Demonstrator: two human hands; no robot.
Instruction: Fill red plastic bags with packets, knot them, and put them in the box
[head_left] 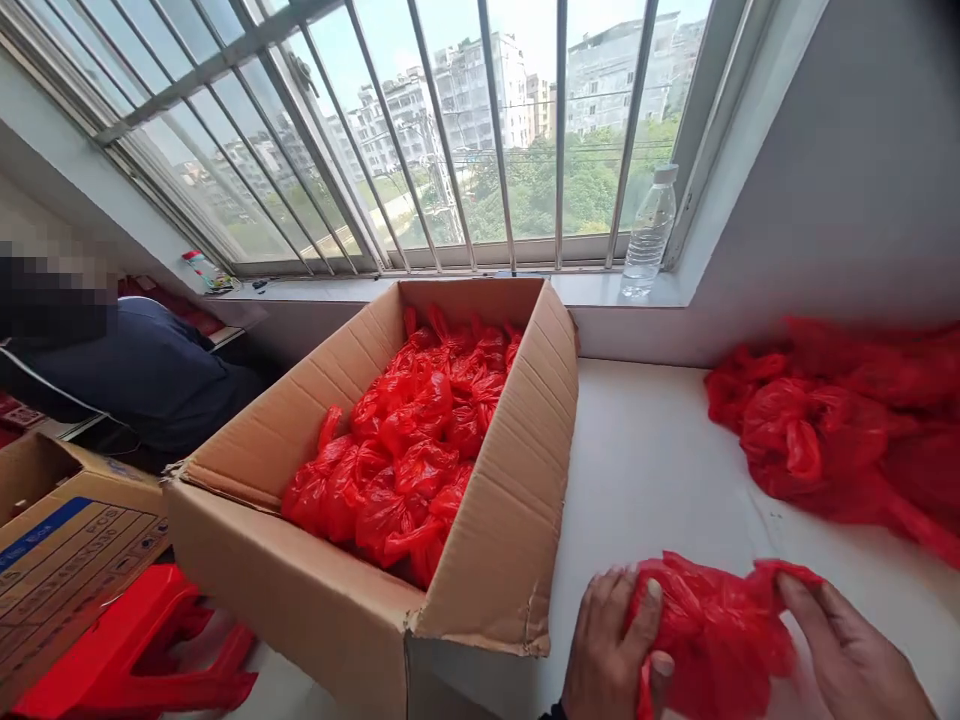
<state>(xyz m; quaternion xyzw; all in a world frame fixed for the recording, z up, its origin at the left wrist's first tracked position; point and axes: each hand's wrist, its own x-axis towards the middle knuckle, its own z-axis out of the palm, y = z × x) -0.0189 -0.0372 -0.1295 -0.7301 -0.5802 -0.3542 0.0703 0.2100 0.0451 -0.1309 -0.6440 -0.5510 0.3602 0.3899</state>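
A red plastic bag lies on the white table at the lower right, between my two hands. My left hand grips its left side, thumb over the front and fingers behind. With thumb and fingers pinched, my right hand holds the bag's upper right corner. What the bag contains is hidden. Left of my hands stands an open cardboard box holding many knotted red plastic bags.
More red bags are heaped at the table's right. A plastic bottle stands on the windowsill before a barred window. A person in dark clothing sits at left, behind another cardboard box and a red plastic stool.
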